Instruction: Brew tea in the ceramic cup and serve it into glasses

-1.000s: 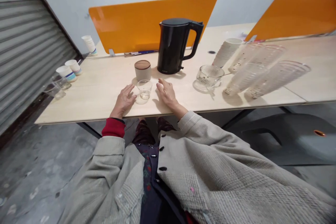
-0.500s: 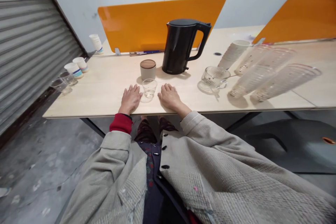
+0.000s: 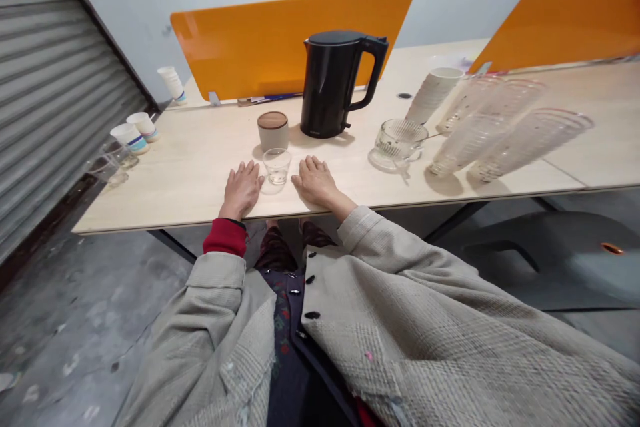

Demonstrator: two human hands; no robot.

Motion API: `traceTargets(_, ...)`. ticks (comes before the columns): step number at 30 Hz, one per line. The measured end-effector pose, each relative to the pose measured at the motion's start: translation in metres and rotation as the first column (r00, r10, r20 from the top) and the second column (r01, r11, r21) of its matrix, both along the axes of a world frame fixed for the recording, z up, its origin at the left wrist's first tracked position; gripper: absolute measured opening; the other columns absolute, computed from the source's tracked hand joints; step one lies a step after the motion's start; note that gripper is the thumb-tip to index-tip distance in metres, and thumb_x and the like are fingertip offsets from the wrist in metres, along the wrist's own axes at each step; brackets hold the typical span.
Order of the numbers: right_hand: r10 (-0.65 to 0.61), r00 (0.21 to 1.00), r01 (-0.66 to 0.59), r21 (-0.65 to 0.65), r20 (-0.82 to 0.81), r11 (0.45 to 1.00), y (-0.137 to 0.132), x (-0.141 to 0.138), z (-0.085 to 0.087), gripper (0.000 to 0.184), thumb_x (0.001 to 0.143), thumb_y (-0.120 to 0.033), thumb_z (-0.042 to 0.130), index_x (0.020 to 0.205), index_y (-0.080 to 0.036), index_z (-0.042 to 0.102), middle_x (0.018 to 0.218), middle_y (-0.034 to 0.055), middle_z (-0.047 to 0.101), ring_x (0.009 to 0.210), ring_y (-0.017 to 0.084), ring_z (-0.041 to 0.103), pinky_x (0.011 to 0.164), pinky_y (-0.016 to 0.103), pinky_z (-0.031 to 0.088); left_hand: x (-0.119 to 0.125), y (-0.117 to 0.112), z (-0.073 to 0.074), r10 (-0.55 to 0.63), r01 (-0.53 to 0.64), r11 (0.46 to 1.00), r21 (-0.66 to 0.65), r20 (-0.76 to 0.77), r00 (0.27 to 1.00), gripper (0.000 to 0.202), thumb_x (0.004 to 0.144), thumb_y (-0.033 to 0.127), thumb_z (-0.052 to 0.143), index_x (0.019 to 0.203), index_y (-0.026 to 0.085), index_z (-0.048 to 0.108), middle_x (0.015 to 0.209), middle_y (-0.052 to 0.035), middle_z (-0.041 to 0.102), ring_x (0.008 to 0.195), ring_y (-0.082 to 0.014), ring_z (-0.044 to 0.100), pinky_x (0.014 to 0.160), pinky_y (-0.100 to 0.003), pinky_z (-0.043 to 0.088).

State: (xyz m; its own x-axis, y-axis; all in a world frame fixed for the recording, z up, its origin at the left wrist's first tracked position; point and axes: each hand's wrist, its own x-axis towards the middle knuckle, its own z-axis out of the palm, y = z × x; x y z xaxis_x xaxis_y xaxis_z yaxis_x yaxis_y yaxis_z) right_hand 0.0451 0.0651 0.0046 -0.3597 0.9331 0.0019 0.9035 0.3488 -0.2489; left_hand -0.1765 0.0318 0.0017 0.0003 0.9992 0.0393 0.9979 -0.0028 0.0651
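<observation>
A small glass tumbler (image 3: 277,167) is seen between the left hand (image 3: 241,190) and the right hand (image 3: 316,180), with nothing held.

Well left of the tumbler, striped paper cups (image 3: 129,139) are set on the pale wooden table (image 3: 190,167). Just left of it, the left hand is laid palm down, fingers open, with no contact seen. A lidded ceramic cup (image 3: 273,131) is placed just behind it. Just right of it, the right hand is laid open and empty. Further right, a black electric kettle (image 3: 327,83) and a ribbed glass mug (image 3: 400,142) are placed. The tumbler is judged light, stiff, fragile and slippery, best taken around its sides.
</observation>
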Motion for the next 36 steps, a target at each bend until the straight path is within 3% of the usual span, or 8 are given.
traceTargets(11,0.039,0.997,-0.035,-0.062,0.062,0.997,0.001,0.002,0.005,0.08,0.115,-0.048,0.033,0.177,0.003,0.026,0.188,0.0276,0.016,0.178,0.039,0.013,0.144,0.059,0.013,-0.001,0.001,-0.001,0.011,-0.011,1.0,-0.003,0.0,1.0,0.064,0.117,0.038,0.025,0.175,0.018,0.042,0.187,-0.009,0.033,0.176,-0.0315,0.028,0.143,-0.054,0.024)
traceTargets(17,0.102,0.992,-0.097,-0.064,0.078,0.993,0.001,0.01,0.006,0.08,0.115,-0.05,0.034,0.178,0.0,0.027,0.189,0.0265,0.016,0.178,0.041,0.012,0.144,0.059,0.013,-0.001,0.001,-0.002,0.014,-0.014,1.0,0.008,0.007,1.0,0.063,0.116,0.038,0.026,0.174,0.019,0.044,0.187,-0.0081,0.034,0.175,-0.0309,0.028,0.143,-0.054,0.024)
traceTargets(36,0.099,0.993,-0.097,-0.047,0.061,0.994,0.0,0.011,0.005,0.078,0.115,-0.05,0.036,0.176,-0.001,0.03,0.188,0.0263,0.019,0.178,0.041,0.014,0.143,0.06,0.014,0.0,0.0,0.001,0.011,-0.011,1.0,0.004,0.031,0.999,0.064,0.115,0.037,0.026,0.173,0.017,0.044,0.186,-0.0108,0.034,0.176,-0.0319,0.028,0.144,-0.057,0.023)
